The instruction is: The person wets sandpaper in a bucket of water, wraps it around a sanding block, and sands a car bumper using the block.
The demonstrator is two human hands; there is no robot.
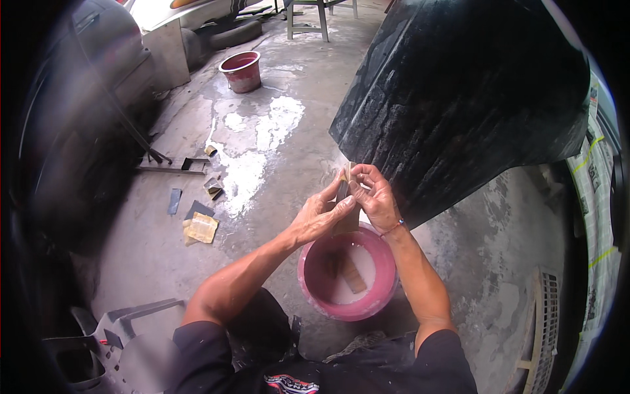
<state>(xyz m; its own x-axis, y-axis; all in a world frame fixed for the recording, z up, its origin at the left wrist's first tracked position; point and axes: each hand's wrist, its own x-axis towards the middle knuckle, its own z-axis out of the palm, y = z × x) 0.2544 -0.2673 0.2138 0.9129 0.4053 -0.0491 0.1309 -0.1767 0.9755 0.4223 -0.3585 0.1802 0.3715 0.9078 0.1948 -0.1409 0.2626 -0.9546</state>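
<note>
Pinching dark sheet, left hand beside right hand, near basin

Pink basin; whitish liquid; black panel with grey streaks; grey floor with white patches

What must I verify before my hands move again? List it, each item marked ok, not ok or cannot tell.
1. Grip: ok. The left hand and right hand both hold the piece.
2. Piece's full shape: cannot tell. The hands hide much of it.
3. Tub upright, with liquid inside: ok. The liquid looks cloudy.
4. Hands clear of the panel: cannot tell. Its edge is close by.
5. Floor free of scraps: not ok. A tan sheet and others lie to the left.
6. Bucket upright: ok.
</note>
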